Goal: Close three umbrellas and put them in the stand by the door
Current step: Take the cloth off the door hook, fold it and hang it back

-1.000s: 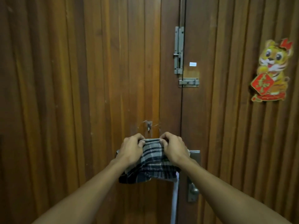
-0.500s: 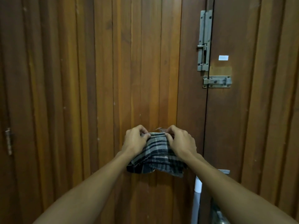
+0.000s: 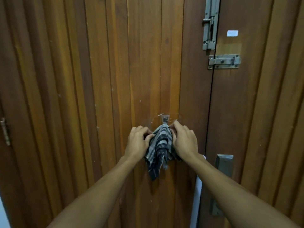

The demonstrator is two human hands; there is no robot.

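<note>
Gripping a plaid fabric [image 3: 159,150] at centre frame, both hands closed on it: left hand [image 3: 138,142] pinching the upper left edge between thumb and curled fingers, right hand [image 3: 184,140] clamped on the upper right edge, fingers folded over the cloth. Cannot tell whether this bundle is an umbrella canopy, a sleeve or plain cloth; no ribs or shaft discernible.

Bunched to a peak at the top, just below and touching or nearly touching a small metal hook [image 3: 165,120] fixed to the wooden door [image 3: 98,96]. Long axis near vertical, narrow end pointing up at the hook, loose tail hanging down to a point at lower centre, slightly left of the peak.

Edges and clearance:
- Flat panelled wood directly behind the hands; open panel to the left as far as a hinge [image 3: 5,131] at the left edge of frame.
- Seam between two door leaves running top to bottom just right of the right hand.
- Vertical bolt [image 3: 209,25] at upper right, horizontal latch [image 3: 224,61] below it, both well above the hands; white sticker [image 3: 232,33] beside the bolt.
- Handle plate [image 3: 224,165] at right, near the right forearm, not touching it.
- White upright strip [image 3: 196,203] under the right forearm, lower centre-right; identity unclear.
- Forearms entering from both lower corners, converging on the fabric.
</note>
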